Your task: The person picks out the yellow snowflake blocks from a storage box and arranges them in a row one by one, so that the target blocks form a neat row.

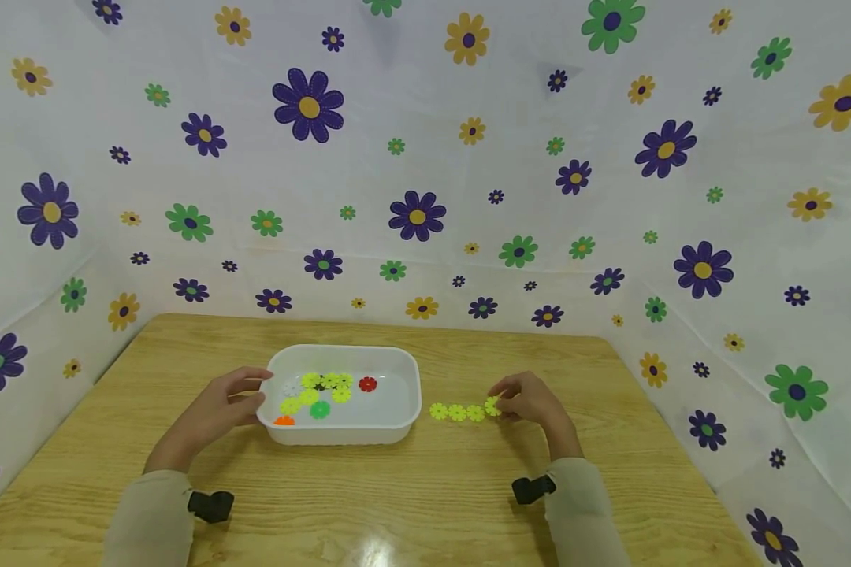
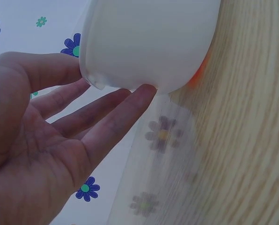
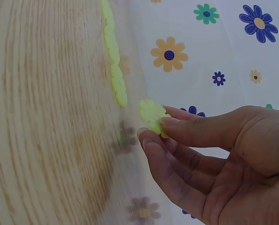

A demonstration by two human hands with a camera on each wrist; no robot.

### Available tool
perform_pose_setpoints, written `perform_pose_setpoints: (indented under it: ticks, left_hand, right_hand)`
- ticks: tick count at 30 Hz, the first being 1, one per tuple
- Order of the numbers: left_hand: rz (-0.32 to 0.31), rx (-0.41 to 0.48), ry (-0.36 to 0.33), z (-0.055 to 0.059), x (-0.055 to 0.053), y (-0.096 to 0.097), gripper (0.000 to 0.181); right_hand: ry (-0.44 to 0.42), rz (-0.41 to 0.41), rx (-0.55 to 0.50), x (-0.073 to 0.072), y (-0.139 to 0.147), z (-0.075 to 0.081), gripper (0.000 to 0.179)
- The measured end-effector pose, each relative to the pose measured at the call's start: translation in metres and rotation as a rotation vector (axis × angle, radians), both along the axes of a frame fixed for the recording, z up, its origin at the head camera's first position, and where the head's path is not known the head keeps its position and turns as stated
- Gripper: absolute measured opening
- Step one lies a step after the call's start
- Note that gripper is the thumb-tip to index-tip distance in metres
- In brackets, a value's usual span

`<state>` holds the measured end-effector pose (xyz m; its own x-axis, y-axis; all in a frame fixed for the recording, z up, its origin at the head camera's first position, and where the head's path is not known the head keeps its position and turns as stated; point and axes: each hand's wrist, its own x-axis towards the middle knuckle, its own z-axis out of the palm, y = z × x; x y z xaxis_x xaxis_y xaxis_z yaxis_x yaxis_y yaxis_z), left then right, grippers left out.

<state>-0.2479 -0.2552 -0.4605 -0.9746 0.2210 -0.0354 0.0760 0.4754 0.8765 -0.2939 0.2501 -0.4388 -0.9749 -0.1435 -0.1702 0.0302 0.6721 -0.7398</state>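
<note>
A white rectangular tray (image 1: 340, 434) stands on the wooden table, holding several flower-shaped plastic pieces. Most are yellow-green; a red piece (image 1: 367, 384), a green piece (image 1: 320, 409) and an orange piece (image 1: 284, 420) are among them. My left hand (image 1: 216, 409) touches the tray's left end with fairly straight, spread fingers. To the tray's right lies a short row of yellow-green flower pieces (image 1: 457, 413). At that row's right end, my right hand (image 1: 532, 402) pinches another yellow flower piece (image 3: 152, 113) between thumb and fingers. In the right wrist view it is apart from the row and tilted.
The wooden table (image 1: 425, 496) extends in front of and around the tray. White flower-printed cloth (image 1: 369, 173) hangs behind the table and along both sides. Each sleeve carries a dark strap with a small black block (image 1: 213, 506) at the wrist.
</note>
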Motion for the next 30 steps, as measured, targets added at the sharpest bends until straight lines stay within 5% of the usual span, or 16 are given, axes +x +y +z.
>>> perform_pose_setpoints:
  ticks: [30]
  left_hand:
    - [-0.005, 0.013, 0.014, 0.0, 0.001, -0.001, 0.049]
  right_hand:
    - [-0.018, -0.053, 0.099, -0.004, 0.002, -0.016, 0.018]
